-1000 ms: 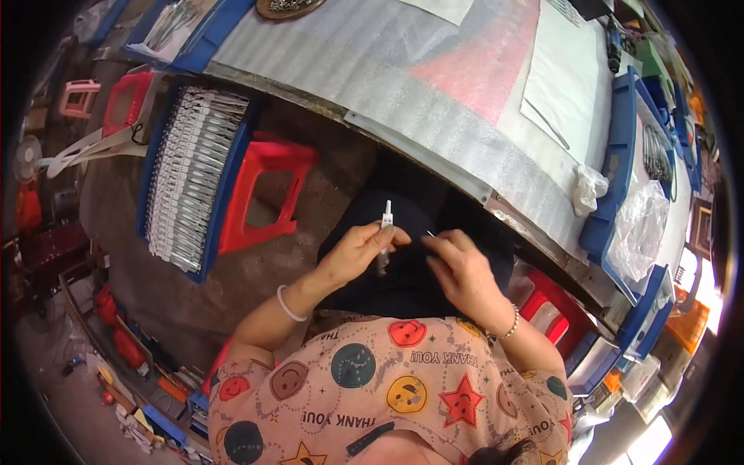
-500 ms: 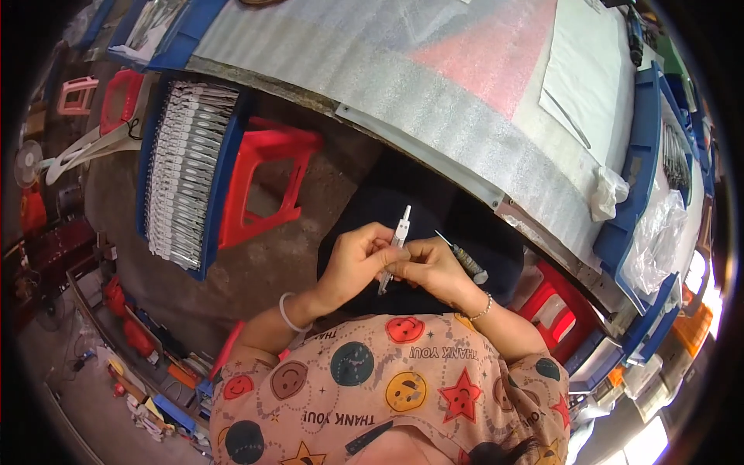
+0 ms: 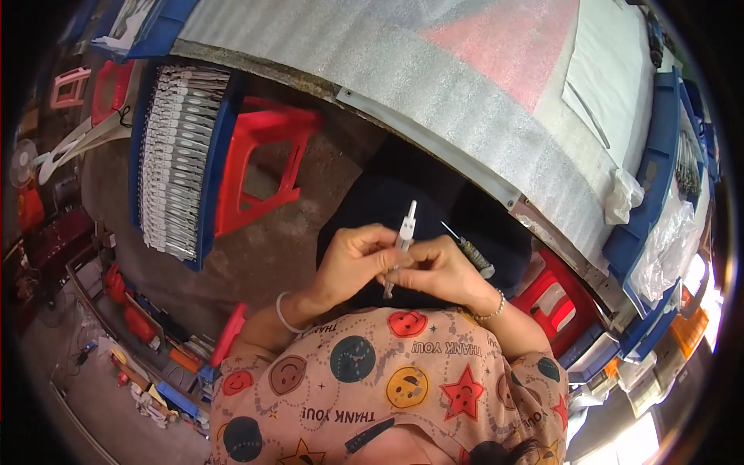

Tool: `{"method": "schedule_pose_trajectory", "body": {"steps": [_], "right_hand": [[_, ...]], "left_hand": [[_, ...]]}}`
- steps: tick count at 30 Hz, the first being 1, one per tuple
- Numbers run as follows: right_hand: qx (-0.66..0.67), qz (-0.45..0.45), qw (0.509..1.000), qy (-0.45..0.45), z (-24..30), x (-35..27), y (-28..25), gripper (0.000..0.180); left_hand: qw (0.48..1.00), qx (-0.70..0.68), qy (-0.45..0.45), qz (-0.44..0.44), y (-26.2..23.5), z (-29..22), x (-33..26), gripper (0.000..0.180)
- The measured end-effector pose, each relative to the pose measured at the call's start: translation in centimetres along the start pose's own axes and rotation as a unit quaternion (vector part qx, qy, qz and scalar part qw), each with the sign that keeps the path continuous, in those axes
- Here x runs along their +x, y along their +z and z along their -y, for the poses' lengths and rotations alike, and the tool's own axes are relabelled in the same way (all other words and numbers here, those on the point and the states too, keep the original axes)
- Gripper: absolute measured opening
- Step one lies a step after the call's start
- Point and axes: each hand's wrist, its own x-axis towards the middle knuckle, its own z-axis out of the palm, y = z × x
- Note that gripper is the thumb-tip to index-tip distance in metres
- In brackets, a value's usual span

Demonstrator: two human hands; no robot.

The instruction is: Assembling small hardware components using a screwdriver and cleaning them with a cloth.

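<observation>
Workshop floor, person seated at a foam-covered bench [image 3: 434, 70], both hands meeting over a dark lap.

Small white plastic part [image 3: 404, 236]: slim, stick-like, stepped tip pointing up and away, thin lower end poking out below the fingers. Upright, slightly tilted.

Left hand [image 3: 353, 263] pinched shut on the white plastic part at mid-length; white band on that wrist. Right hand [image 3: 442, 273] fingers closed, touching the same part from the other side, knuckles against the left fingers. Right hand also carries a thin dark tool [image 3: 469, 252], sticking out past its far side, pointed tip up-left. Bead bracelet on the right wrist.

Just beyond the left hand: red plastic stool [image 3: 260, 170] on the floor. Further out that way: blue crate [image 3: 174, 163] packed with rows of whitish pieces, on edge.

Beyond the right hand: second red stool [image 3: 554, 291] under the bench edge. Further: blue bins [image 3: 659, 178] along the bench side, one with a clear plastic bag [image 3: 670, 248], crumpled white item [image 3: 624, 194] beside it. Pink sheet [image 3: 515, 39] on the bench foam, far.
</observation>
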Motion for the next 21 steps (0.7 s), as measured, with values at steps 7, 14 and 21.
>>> {"method": "schedule_pose_trajectory", "body": {"steps": [7,14,21], "right_hand": [[-0.038,-0.061,0.995,0.063,-1.0,1.1,0.5,0.013],[-0.053,-0.077,0.993,0.074,-0.3,1.6,0.6,0.015],[-0.047,-0.08,0.991,0.094,0.1,1.9,0.5,0.016]], "left_hand": [[0.904,0.295,0.289,-0.111,0.3,1.7,1.0,0.015],[0.911,0.292,0.28,-0.085,-0.3,1.4,1.4,0.015],[0.917,0.291,0.268,-0.061,-0.4,0.3,2.0,0.014]]}}
